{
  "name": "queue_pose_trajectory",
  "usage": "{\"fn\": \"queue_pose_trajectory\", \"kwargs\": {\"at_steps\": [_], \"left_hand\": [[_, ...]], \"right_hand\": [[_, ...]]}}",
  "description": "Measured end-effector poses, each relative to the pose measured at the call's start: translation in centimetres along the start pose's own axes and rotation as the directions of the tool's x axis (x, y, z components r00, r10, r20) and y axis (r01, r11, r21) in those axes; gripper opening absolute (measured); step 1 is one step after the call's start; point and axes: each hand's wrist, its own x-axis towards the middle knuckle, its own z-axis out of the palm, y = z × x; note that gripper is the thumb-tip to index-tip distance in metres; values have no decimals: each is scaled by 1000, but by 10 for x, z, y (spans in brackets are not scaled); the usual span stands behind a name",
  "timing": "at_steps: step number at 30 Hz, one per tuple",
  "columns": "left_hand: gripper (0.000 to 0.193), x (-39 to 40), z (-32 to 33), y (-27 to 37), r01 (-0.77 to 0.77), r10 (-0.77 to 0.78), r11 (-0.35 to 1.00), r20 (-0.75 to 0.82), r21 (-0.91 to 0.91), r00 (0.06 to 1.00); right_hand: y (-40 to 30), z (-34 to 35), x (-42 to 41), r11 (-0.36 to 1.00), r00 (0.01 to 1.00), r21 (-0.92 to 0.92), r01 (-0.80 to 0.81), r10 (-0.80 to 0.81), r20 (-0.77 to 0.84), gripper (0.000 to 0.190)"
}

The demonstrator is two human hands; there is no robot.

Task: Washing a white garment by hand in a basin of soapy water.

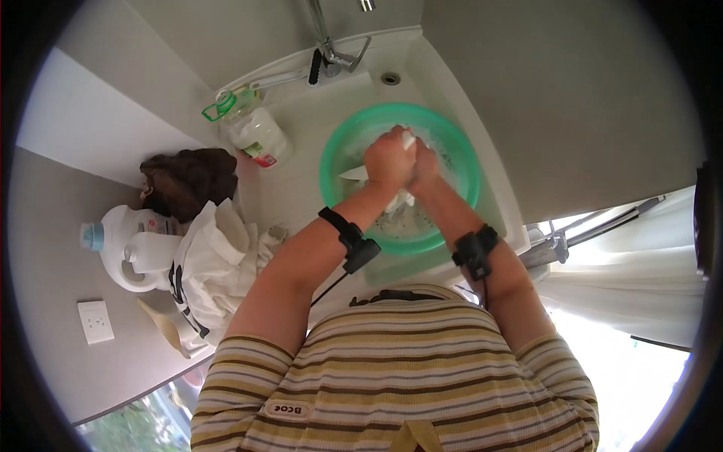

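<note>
My left hand [390, 158] and my right hand [426, 163] are pressed together over a green plastic basin [332, 152]. Both are closed on a wet white cloth [401, 201], most of it hidden by the fingers. A bit of it pokes out above the knuckles, and more hangs below the wrists. To the left of my left hand, a pale pointed piece, perhaps part of the same cloth, shows against the water. Foamy, soapy water [406, 223] partly fills the basin, which stands in a white laundry sink [294, 192].
Behind the basin are a chrome faucet [339, 61], a black-bristled brush [315, 66] and a drain hole [390, 78]. Along the left side are a clear green-capped bottle [261, 133], dark brown fabric [192, 179], a white detergent jug [120, 226] and heaped white clothing [212, 265].
</note>
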Motion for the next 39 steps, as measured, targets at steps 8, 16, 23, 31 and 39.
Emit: {"fn": "queue_pose_trajectory", "kwargs": {"at_steps": [8, 16, 23, 31, 39], "left_hand": [[20, -7, -6, -4, -118, 119, 988, 8, -96, 993], [38, 24, -40, -83, -149, 135, 985, 149, 85, 980], [67, -37, -2, -90, -404, 158, 802, 496, 441, 854], [30, -43, 25, -95, -570, 145, 679, 677, 463, 722], [34, -11, 17, -78, -312, -53, 872, 707, 377, 706]], "right_hand": [[-14, -21, -6, 942, 997, -326, 75, -66, 40, 49], [-71, -29, 4, -185, 845, -939, 290, -411, 342, 58], [-18, -54, 14, -677, 959, -729, 102, -128, 253, 61], [1, -52, 17, -730, 965, -683, -17, -190, 179, 45], [-21, -85, 63, -804, 898, -482, 349, 139, 417, 41]]}}
